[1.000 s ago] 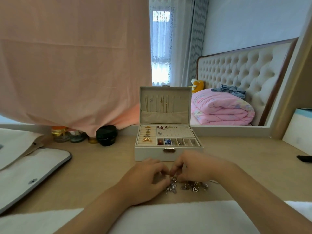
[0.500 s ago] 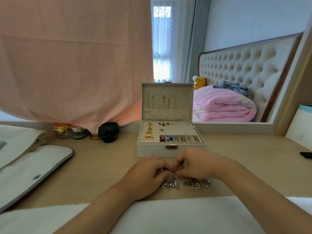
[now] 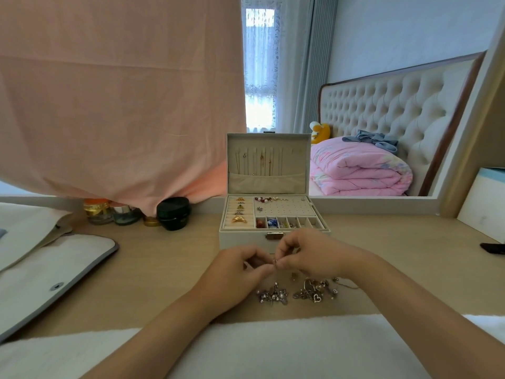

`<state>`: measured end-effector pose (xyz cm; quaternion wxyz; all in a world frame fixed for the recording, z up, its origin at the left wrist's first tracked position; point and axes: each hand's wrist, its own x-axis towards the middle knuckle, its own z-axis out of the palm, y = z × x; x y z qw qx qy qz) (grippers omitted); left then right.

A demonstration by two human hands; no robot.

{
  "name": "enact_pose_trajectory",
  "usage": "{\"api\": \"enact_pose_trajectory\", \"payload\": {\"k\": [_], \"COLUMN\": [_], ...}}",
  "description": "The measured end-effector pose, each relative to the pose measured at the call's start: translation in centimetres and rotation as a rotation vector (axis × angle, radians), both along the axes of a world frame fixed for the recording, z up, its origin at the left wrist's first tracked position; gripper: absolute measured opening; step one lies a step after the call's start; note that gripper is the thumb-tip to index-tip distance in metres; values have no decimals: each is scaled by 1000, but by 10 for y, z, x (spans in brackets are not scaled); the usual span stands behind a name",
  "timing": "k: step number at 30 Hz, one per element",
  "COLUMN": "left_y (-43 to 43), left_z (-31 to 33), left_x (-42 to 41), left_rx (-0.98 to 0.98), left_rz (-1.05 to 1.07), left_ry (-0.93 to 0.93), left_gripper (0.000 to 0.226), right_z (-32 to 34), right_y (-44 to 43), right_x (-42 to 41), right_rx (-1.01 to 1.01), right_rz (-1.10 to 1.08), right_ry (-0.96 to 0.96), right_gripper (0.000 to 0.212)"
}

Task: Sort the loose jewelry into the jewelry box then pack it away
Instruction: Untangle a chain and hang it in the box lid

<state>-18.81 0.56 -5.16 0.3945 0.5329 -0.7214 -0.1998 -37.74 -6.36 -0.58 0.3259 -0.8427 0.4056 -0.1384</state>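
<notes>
A cream jewelry box stands open on the wooden desk, lid upright with thin necklaces hanging inside. Its tray holds gold rings on the left, earrings on a dotted pad, and beads in small compartments. In front of it lies a pile of loose silver jewelry, including a heart pendant. My left hand and my right hand meet just above the pile, fingertips pinching one small dangling piece lifted from it.
A black jar and small glass bottles stand at the back left under a pink cloth. A white pouch with a snap lies left. A dark object sits at the right edge. A mirror behind reflects a bed.
Both hands rose slightly off the pile, drawing one small piece up between the fingertips. More of the loose pile is uncovered now.
</notes>
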Motion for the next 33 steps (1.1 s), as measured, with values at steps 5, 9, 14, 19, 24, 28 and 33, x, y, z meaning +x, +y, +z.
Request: {"api": "enact_pose_trajectory", "payload": {"k": [5, 9, 14, 19, 24, 28, 33], "left_y": [-10, -16, -25, -40, -63, -86, -113], "left_z": [10, 18, 23, 42, 70, 78, 71], "left_x": [-5, -9, -6, -10, -25, -39, -50], "left_rx": [-38, -38, -17, 1, 76, 71, 11], "left_rz": [85, 98, 132, 109, 70, 75, 83], "left_ry": [222, 364, 342, 292, 450, 443, 215], "left_gripper": [5, 8, 8, 10, 11, 14, 4], "right_z": [6, 12, 20, 31, 40, 40, 31], "right_y": [-4, -7, -11, -19, -34, -50, -68], "right_x": [2, 0, -4, -9, -22, -31, -40], "right_rx": [108, 225, 201, 130, 83, 49, 1], "right_rz": [-2, -15, -15, -37, -160, -264, -313], "right_ry": [-254, -354, -363, -397, -523, -591, -558], "right_gripper": [10, 15, 12, 10, 9, 8, 8]}}
